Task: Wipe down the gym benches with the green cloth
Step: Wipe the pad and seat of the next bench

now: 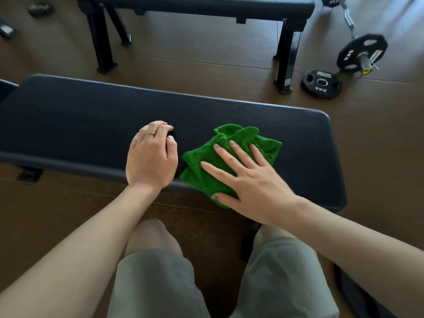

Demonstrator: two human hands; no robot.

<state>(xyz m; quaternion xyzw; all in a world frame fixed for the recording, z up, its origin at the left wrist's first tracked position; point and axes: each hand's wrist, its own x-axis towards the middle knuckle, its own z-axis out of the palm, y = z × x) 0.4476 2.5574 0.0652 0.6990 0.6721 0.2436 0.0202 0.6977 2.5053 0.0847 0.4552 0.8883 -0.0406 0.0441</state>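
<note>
Right hand: your right hand (250,180) lies flat on the green cloth (229,154), fingers straight and spread, palm pressing the cloth down; the thumb sits at the cloth's near edge.
Left hand: your left hand (151,154) rests on the desk (68,120) just beside the cloth, fingers curled under into a loose fist with nothing seen inside; a thin ring (150,133) shows on one finger.
Green cloth: bunched and creased, on the near half of the desk top towards its right end, its near corner hanging over the front edge.
Desk: a long pad in dark textured cover running left to right in front of you; both hands are on it, close together but apart.
Second desk: a second desk (206,5) of the same dark make stands further off on black metal legs, well apart from the first.
Floor: brown floor (206,56); a loose weight plate (321,83) marked 5KG lies flat at the right, touching or just beside a loaded barbell (360,56) whose plate also reads 5KG.
Operator: your knees in pale shorts (156,283) show at the bottom, near the front edge of the desk.
</note>
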